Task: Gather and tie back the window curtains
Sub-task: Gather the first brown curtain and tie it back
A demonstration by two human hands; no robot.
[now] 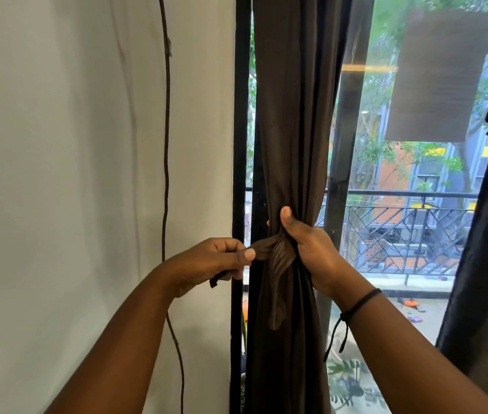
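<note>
Tying stage: your right hand (305, 249) clamps the gathered curtain (290, 144) beside the window frame (241, 144); your left hand (221, 258) pinches the tie (269, 252) end. Next, likely pull it snug while holding the bunch.
</note>
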